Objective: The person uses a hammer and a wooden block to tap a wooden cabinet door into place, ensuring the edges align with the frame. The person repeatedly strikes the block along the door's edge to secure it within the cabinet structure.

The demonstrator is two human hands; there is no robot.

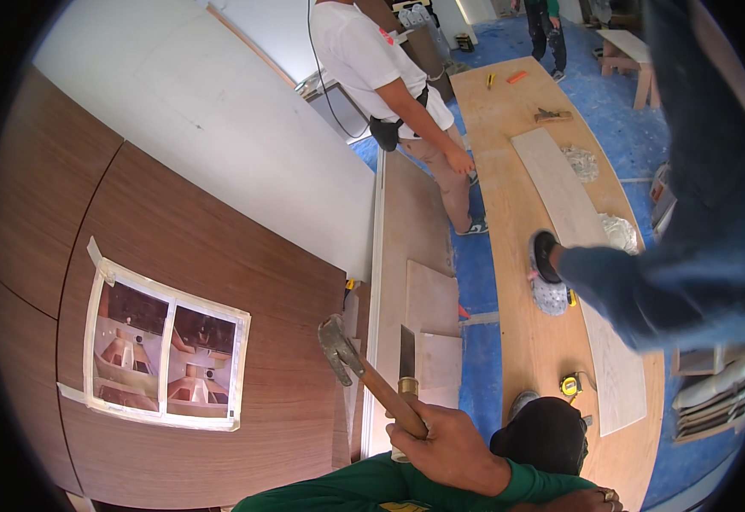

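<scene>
My right hand (458,448) is closed around the wooden handle of a claw hammer (335,346), whose metal head points up and left. A chisel (407,354) stands blade up beside the hammer handle, also within that hand; its lower handle is partly hidden by the fingers. At the bottom edge, my left hand (573,502), with a ring on a finger, lies curled over my right arm's green sleeve (543,485); most of that hand is cut off. A black rounded shape (543,431) sits just beyond my right forearm; I cannot make out what it is.
A long wooden table (522,358) bears a pale plank (552,162), a yellow tape measure (570,386) and a hand plane (553,115). Someone's grey clog (550,294) rests on it. A person in white (359,51) stands left. Brown panelling (287,341) has a taped-edged double opening (167,350).
</scene>
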